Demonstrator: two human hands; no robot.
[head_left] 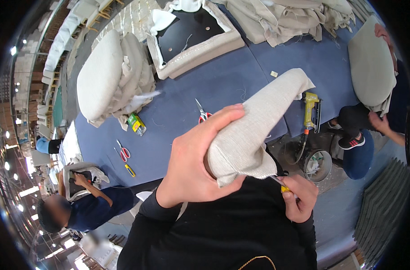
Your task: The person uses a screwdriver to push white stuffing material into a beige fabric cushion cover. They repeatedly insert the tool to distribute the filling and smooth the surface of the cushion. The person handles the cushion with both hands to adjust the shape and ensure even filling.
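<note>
left hand [193, 166] clamped on beige fabric cover [254, 130]; right hand [299, 195] closed around yellow-handled tool [281, 185], apparently trimming the hem; next needs steady tension.

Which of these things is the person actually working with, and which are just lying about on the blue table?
In use:
left hand gripping the beige fabric-covered piece
right hand holding a yellow-handled tool

Lying about:
red scissors
second red scissors
yellow staple gun
green bottle

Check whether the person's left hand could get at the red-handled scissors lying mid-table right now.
Probably not at once: the left hand is wrapped around the beige fabric-covered piece, so it is occupied. The red-handled scissors lie uncovered on the blue table beyond.
</note>
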